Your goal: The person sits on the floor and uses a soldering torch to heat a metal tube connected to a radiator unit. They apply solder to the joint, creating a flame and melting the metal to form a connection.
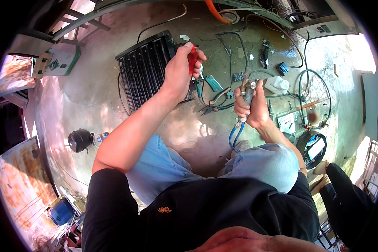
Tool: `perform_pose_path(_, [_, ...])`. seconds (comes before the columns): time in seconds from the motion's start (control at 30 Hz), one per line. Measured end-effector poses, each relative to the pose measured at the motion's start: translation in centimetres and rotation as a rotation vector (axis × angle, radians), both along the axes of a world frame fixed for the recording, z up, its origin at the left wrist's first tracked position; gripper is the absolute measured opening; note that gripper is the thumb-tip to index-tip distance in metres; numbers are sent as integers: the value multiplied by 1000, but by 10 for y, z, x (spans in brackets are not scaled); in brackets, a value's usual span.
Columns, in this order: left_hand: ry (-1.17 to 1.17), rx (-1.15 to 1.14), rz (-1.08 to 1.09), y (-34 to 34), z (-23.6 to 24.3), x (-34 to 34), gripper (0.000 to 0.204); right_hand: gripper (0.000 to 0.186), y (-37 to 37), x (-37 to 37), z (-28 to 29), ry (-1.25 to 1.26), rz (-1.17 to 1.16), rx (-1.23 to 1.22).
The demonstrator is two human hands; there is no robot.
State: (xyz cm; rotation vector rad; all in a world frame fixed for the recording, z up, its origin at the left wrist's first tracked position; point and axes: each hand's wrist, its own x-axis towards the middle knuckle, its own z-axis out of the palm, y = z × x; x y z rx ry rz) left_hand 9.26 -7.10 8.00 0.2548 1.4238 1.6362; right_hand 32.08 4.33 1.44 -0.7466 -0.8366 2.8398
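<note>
My left hand (179,71) is closed around a red lighter (192,61) with a metal top, held above the right edge of a black finned condenser (143,67). My right hand (258,107) grips a gas torch (245,80) by its handle, near the valve knobs. From the handle's lower end, two blue hoses (235,136) run down toward my knees. The torch's long neck reaches away from me and bends left at the far end. No flame shows at its tip.
A white plastic bottle (277,85) lies right of the torch. Pliers with green handles (214,83), cables and coiled hoses (327,96) are spread over the concrete floor. A black compressor (80,140) sits at the left. Another person's dark-clad leg (344,189) is at the lower right.
</note>
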Motion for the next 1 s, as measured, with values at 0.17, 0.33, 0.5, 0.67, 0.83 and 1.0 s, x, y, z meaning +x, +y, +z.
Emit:
perform_pose_path(0.17, [-80, 12, 2, 3, 0, 0, 41, 82, -1, -3, 2, 54, -24, -83])
perform_pose_path(0.33, [-15, 19, -28, 13, -19, 20, 40, 82, 3, 1, 0, 76, -76, -145])
perform_pose_path(0.5, [538, -296, -839, -17, -96, 75, 49, 79, 28, 25, 1, 58, -133, 97])
perform_pose_path(0.67, [656, -635, -1403, -58, -167, 124, 56, 74, 70, 95, 5, -76, -376, 283])
perform_pose_path(0.83, [1082, -559, -1383, -60, -178, 143, 50, 73, 73, 150, -13, -180, -326, 187])
perform_pose_path(1.0, [732, -234, -951, 50, -102, 129, 32, 74, 62, 155, -34, -16, -319, -141])
